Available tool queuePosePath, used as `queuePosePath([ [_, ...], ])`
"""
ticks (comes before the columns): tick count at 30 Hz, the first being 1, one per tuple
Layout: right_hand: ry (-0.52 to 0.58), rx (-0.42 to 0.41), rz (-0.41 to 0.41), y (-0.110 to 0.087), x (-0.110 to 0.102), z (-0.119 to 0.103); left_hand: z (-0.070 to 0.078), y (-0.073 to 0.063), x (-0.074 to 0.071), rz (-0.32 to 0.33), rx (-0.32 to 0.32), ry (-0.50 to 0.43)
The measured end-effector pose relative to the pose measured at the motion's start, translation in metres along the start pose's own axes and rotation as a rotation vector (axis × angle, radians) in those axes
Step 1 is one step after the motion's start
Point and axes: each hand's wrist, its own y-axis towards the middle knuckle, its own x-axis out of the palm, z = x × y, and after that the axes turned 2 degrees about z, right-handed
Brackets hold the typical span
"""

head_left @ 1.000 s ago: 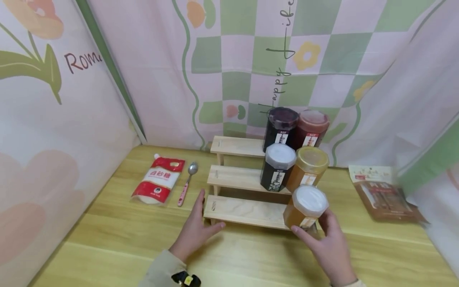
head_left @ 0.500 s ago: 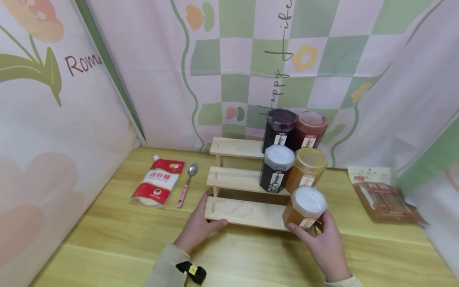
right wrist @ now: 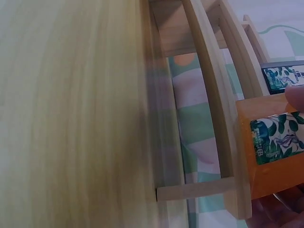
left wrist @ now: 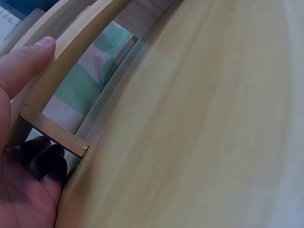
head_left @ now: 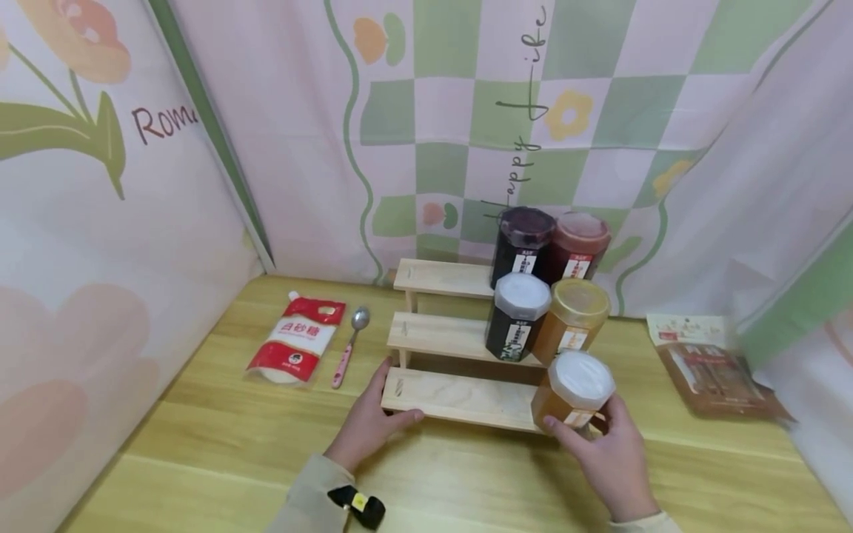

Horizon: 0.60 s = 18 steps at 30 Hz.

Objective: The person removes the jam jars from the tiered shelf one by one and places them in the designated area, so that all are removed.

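A three-step wooden display rack [head_left: 460, 394] stands on the table. My left hand [head_left: 369, 428] grips the left end of its lowest step; in the left wrist view the thumb [left wrist: 33, 59] lies on the front edge and the fingers curl by the leg. My right hand [head_left: 611, 460] holds an amber jar [head_left: 558, 407] with a white lid at the right end of that step, thumb in front, other fingers mostly hidden behind. On the middle step stand a dark jar [head_left: 509, 337] and a yellow-lidded jar [head_left: 566, 326]. The top step bears a purple-black jar [head_left: 523, 240] and a red jar [head_left: 581, 244].
Left of the rack lie a red-and-white bag of white sugar [head_left: 298, 339] and a spoon [head_left: 346, 355] with a pink handle. A brown packet [head_left: 720, 377] lies at the right. A patterned curtain [head_left: 446, 111] hangs close behind the rack.
My left hand has closed in on the rack's left end and now grips it. The right hand stays at the amber jar. The head view has shifted slightly.
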Motion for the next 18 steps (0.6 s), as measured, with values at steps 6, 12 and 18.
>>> queuePosePath([
  [6,0.016,0.005,0.000,-0.001,-0.010,0.007,0.000,0.001,0.001,-0.003,-0.006,0.005],
  [12,0.001,0.013,-0.005,-0.001,-0.018,0.013,-0.003,0.001,0.000,-0.001,-0.005,0.000],
  [18,-0.040,0.017,0.004,-0.004,-0.026,0.015,-0.007,0.002,0.000,0.003,-0.007,-0.001],
])
